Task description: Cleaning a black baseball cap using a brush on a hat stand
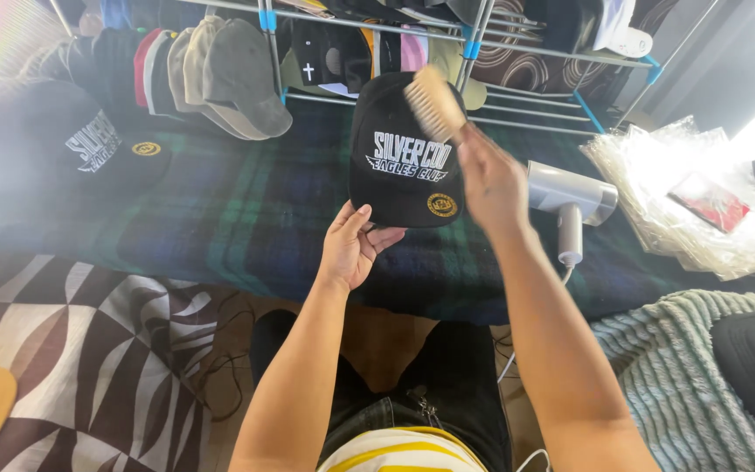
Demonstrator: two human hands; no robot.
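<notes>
My left hand (351, 247) holds a black cap (402, 157) up from below by its brim; the cap has white lettering on its front and a round gold sticker on the brim. My right hand (489, 179) grips a wooden brush (434, 103), whose pale bristles rest against the upper right of the cap's crown. Both hands are raised over a dark green and blue plaid blanket (255, 218).
A second black cap (89, 144) lies at left on the blanket. Several caps (220, 74) line a metal rack (482, 48) behind. A white handheld steamer (570, 201) lies right of the hands, beside clear plastic bags (683, 192). A patterned rug (89, 350) lies below.
</notes>
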